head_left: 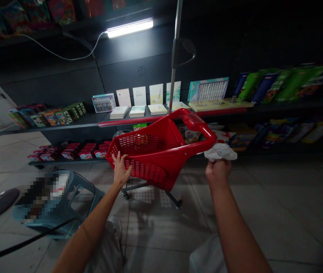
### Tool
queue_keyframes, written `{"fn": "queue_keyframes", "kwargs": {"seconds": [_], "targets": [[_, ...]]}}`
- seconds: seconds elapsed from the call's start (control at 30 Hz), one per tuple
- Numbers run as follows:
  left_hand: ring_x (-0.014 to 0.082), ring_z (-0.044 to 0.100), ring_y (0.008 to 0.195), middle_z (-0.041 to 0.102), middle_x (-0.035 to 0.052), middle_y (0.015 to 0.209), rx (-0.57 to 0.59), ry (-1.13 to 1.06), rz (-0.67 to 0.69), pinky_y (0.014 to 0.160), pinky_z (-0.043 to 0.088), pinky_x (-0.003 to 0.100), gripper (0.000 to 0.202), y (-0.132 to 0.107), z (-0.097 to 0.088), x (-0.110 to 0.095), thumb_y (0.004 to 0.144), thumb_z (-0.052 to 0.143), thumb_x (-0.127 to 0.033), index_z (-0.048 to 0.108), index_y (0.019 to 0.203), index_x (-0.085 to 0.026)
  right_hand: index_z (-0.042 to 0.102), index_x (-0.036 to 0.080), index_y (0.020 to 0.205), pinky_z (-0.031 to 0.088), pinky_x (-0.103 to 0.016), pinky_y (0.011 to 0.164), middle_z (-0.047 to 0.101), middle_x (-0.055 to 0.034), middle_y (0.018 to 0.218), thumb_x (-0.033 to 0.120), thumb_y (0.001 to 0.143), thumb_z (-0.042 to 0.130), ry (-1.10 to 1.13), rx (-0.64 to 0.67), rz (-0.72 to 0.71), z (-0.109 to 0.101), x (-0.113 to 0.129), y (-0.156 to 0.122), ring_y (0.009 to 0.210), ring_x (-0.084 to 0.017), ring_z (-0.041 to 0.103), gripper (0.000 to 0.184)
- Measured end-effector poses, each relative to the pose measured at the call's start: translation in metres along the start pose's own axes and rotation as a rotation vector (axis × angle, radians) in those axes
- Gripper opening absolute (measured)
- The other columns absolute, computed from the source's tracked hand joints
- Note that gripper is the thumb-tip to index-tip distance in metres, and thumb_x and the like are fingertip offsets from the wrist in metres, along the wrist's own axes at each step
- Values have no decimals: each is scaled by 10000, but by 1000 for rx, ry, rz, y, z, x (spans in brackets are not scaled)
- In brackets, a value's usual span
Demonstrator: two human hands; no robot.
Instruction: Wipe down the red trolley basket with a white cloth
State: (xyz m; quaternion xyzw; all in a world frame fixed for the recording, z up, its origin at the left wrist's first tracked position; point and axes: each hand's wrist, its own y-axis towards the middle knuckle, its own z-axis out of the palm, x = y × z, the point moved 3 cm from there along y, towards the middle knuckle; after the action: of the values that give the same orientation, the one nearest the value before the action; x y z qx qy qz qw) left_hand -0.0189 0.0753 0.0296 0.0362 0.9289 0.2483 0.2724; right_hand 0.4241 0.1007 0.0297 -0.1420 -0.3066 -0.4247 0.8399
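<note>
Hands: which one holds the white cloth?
The right hand, clenched around the white cloth; the left hand rests open on the side of the red basket.

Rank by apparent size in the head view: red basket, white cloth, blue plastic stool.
1. red basket
2. blue plastic stool, nearer the camera, so real size unsure
3. white cloth, bunched in the right hand

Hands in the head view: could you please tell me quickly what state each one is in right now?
Left hand: open, fingers spread flat against the side of the red basket.
Right hand: closed, holding a white cloth.
</note>
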Motion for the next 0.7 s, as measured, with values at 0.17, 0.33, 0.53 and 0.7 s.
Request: {"fn": "queue_keyframes", "kwargs": {"seconds": [0.17, 0.33, 0.53, 0.7], "targets": [[382, -26, 1618, 248, 81, 1723, -30, -21, -6, 1257, 268, 643, 518, 3, -2, 9, 851, 624, -225, 555, 1364, -236, 656, 177, 1010, 633, -371, 901, 727, -37, 1081, 117, 588, 623, -124, -50, -152, -8, 6, 8, 1044, -203, 717, 427], [360, -44, 1620, 242, 70, 1727, -31, -9, 26, 1278, 253, 612, 513, 3, -5, 18, 866, 608, -225, 555, 1376, -227, 661, 163, 921, 616, -412, 939, 734, -36, 973, 191, 619, 609, -226, -106, -276, -15, 13, 10, 986, -216, 727, 307], [361, -31, 1620, 220, 44, 1734, -21, 15, 65, 1280, 264, 618, 610, -2, -9, 18, 852, 596, -184, 521, 1454, -247, 658, 194, 975, 600, -364, 969, 724, -15, 984, 215, 618, 636, -104, -8, -271, 2, 30, -4, 1028, -203, 725, 359], [365, -54, 1618, 194, 23, 1742, -1, 17, 80, 1287, 236, 626, 709, -3, -8, 19, 847, 600, -178, 460, 1536, -269, 652, 200, 1087, 551, -391, 1054, 695, -54, 1127, 309, 718, 594, -87, 157, -247, 21, 54, -17, 1180, -223, 673, 389]]}}
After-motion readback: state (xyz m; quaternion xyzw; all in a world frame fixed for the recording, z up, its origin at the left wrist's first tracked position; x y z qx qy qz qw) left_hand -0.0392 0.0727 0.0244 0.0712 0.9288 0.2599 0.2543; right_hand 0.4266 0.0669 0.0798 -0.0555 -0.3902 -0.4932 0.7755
